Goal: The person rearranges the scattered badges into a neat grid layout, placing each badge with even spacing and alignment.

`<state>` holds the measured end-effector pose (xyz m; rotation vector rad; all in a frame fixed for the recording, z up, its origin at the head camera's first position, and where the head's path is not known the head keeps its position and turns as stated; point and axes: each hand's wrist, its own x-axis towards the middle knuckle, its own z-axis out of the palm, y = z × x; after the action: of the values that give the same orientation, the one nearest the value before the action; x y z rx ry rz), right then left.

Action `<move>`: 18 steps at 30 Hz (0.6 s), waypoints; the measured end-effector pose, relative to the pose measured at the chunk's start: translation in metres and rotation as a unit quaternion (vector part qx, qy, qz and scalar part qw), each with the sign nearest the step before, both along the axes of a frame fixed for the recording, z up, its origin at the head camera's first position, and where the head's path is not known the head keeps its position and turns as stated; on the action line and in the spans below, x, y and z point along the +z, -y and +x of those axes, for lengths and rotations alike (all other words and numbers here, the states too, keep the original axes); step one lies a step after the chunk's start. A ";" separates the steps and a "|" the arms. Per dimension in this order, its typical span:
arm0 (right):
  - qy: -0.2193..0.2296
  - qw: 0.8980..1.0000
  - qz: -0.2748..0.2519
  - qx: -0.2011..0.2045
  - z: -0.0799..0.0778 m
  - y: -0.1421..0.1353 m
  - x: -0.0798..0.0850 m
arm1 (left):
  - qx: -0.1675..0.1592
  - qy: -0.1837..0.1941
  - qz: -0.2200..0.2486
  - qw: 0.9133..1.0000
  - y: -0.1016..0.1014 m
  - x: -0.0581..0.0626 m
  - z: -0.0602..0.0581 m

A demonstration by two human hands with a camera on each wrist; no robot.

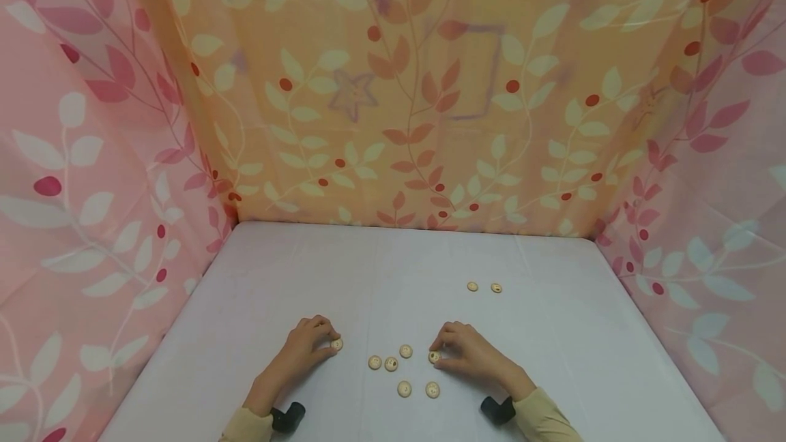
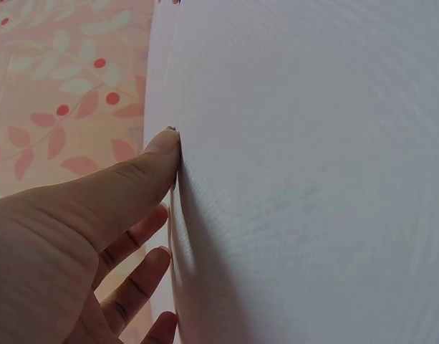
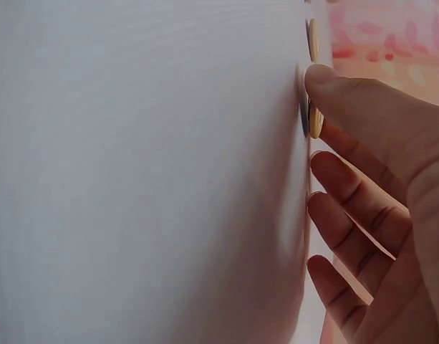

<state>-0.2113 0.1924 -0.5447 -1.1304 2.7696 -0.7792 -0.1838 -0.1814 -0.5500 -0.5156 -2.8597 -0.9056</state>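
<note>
My left hand [image 1: 307, 345] pinches a small round wooden disc [image 1: 336, 344] between thumb and fingertips, low at the white tabletop. The left wrist view shows that thumb [image 2: 119, 190] right at the table surface, with the disc mostly hidden. To the right, my right hand [image 1: 473, 353] has thumb and forefinger on opposite sides of another wooden disc [image 1: 434, 357] with a dark mark. Its pale edge [image 3: 316, 122] shows below the thumb in the right wrist view. Between the hands lie several similar discs, among them one upper disc [image 1: 406, 351] and a left one [image 1: 374, 362].
Two more discs, a left one [image 1: 472, 286] and a right one [image 1: 496, 288], lie farther back on the white table [image 1: 295, 264]. Leaf-patterned cloth [image 1: 405, 155] encloses the back and both sides. Each wrist wears a black device, such as the left one [image 1: 288, 417].
</note>
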 end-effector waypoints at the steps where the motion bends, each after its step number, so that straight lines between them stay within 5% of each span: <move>1: -0.002 1.000 -0.002 0.001 -0.001 -0.001 -0.001 | 0.001 0.001 0.001 1.000 0.000 0.000 0.000; 18: -0.040 0.999 -0.023 -0.024 -0.010 -0.022 -0.003 | -0.004 -0.001 -0.002 1.000 0.000 0.000 -0.001</move>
<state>-0.2211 0.2141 -0.5473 -1.1293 2.8689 -0.8236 -0.1848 -0.1817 -0.5504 -0.5275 -2.8616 -0.8997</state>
